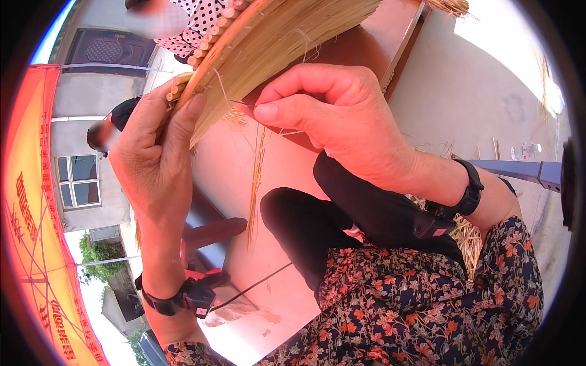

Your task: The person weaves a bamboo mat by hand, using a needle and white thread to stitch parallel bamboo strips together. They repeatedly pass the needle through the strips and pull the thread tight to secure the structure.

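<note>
A curved panel of pale straw stalks (268, 52), edged with a smooth bent strip (210, 52) and a row of cut stalk ends, rises across the upper middle. My left hand (152, 146) is closed on its lower left corner, thumb on the near side and fingers mostly hidden behind. To the right, my right hand (348, 116) pinches a thin dark needle (244, 104) between thumb and forefinger. The needle's tip points left toward the panel, apart from it. Loose pale thread (221, 82) loops between the panel and my right hand.
A reddish-brown table (363, 52) stands behind the panel. Loose straw (256, 183) hangs or lies below my hands. A person in a polka-dot top (201, 24) and another in dark clothing (125, 113) are beyond. An orange canopy (36, 213) is left, a clear plastic bottle (525, 150) right.
</note>
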The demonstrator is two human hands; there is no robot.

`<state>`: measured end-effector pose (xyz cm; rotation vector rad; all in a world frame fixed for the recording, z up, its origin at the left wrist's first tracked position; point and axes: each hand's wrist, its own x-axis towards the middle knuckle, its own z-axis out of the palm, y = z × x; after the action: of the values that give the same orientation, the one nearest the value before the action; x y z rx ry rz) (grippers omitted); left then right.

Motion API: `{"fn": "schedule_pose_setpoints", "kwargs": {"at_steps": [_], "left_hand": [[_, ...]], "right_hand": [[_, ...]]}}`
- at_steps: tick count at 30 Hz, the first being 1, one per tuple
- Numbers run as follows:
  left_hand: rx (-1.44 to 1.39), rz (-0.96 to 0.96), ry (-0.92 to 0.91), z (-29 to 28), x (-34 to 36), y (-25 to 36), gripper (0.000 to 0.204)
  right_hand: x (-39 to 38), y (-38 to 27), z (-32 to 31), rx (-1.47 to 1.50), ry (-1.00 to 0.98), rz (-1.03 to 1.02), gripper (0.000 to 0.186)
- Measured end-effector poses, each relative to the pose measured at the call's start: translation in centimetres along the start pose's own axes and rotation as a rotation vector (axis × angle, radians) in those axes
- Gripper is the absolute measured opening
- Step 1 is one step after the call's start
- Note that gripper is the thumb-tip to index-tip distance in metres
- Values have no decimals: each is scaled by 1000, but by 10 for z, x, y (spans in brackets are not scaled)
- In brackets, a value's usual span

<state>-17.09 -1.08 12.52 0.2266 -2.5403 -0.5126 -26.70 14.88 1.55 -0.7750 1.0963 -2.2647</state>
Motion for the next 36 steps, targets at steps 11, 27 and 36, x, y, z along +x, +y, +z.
{"fn": "schedule_pose_setpoints", "kwargs": {"at_steps": [11, 27, 36], "left_hand": [[-76, -19, -38, -11, 34, 2, 25], [-79, -15, -15, -7, 40, 5, 26], [-10, 26, -17, -8, 38, 6, 23]], "right_hand": [[37, -4, 11, 48, -9, -148, 24], [43, -20, 15, 17, 28, -196, 25], [43, -21, 18, 35, 45, -224, 24]]}}
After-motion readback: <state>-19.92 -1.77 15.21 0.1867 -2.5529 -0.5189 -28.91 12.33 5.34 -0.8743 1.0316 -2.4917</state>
